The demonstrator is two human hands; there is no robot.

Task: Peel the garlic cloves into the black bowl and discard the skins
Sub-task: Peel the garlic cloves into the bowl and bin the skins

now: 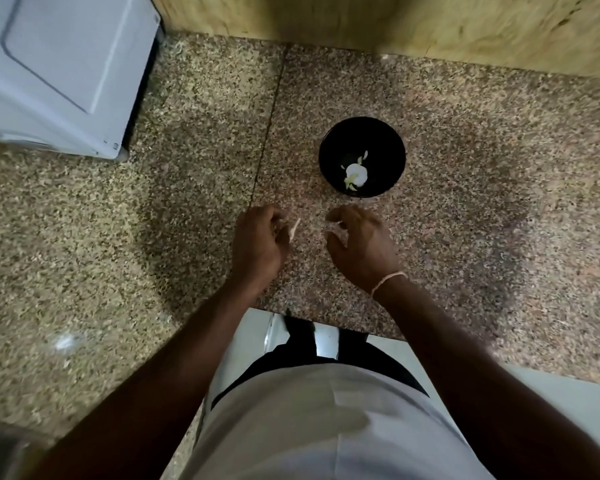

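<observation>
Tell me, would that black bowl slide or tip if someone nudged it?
The black bowl would probably slide rather than tip: it looks low and wide, and sits on a glossy stone counter. It likely feels light, holding only a few garlic pieces.

A white appliance [59, 67] stands at the speckled granite counter's [153, 202] far-left corner against a wooden wall [430, 22].

Both arms reach forward, slightly bent. The left hand [257, 242] is curled, seemingly pinching something thin. The right hand [359, 242] hovers knuckles-up, fingers loosely curled downward.
</observation>
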